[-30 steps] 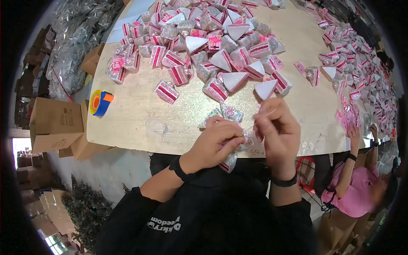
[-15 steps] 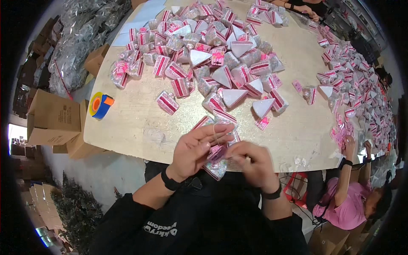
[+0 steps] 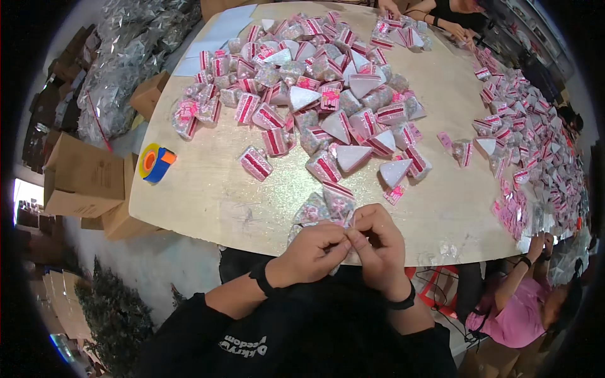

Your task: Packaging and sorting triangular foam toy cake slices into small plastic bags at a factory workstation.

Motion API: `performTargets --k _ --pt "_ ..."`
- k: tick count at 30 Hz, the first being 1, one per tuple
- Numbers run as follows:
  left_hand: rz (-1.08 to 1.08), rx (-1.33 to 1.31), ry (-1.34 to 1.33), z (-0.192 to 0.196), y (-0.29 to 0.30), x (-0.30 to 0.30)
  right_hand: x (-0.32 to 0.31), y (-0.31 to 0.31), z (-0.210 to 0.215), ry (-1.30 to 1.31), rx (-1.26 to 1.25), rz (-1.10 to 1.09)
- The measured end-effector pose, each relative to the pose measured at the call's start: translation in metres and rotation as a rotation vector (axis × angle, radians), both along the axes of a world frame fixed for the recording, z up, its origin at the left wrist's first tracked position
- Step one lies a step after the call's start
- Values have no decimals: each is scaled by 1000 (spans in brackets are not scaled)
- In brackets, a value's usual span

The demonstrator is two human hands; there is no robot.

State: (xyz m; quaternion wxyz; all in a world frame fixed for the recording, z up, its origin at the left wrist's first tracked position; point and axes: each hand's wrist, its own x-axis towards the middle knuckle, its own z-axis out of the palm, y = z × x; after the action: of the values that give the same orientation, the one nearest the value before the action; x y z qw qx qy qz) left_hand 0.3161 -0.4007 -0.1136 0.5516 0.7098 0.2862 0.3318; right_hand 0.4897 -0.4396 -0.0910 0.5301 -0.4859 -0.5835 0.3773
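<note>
At the table's near edge, my left hand point(image 3: 315, 253) and my right hand point(image 3: 379, 246) meet, thumbs and fingertips pinched together. What lies in the pinch is too small to make out; it may be a thin cord. Just beyond the fingers sits a bundle of clear-wrapped toy cake slices point(image 3: 313, 210), white and glittery with pink-red stripes. One wrapped cake slice point(image 3: 339, 196) of that bundle leans against the others next to my right fingertips. Part of the bundle is hidden behind my left hand.
A large heap of wrapped cake slices point(image 3: 302, 82) covers the table's far middle. A blue-and-yellow tape roll point(image 3: 156, 164) lies at the left edge, near cardboard boxes point(image 3: 85, 176). Another pile point(image 3: 535, 138) spreads at right, where a person in pink point(image 3: 513, 309) works. Someone's hands point(image 3: 450, 28) are at the far right.
The loop around my left fingers and the pink tag between my hands no longer show. My right hand has closed in beside the left, both now pinching at one spot. The view has shifted slightly.
</note>
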Motion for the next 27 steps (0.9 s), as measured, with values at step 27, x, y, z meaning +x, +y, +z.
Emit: performTargets --k 27 --pt "131 -497 -358 -5 -14 8 -33 -16 -30 -291 205 -353"
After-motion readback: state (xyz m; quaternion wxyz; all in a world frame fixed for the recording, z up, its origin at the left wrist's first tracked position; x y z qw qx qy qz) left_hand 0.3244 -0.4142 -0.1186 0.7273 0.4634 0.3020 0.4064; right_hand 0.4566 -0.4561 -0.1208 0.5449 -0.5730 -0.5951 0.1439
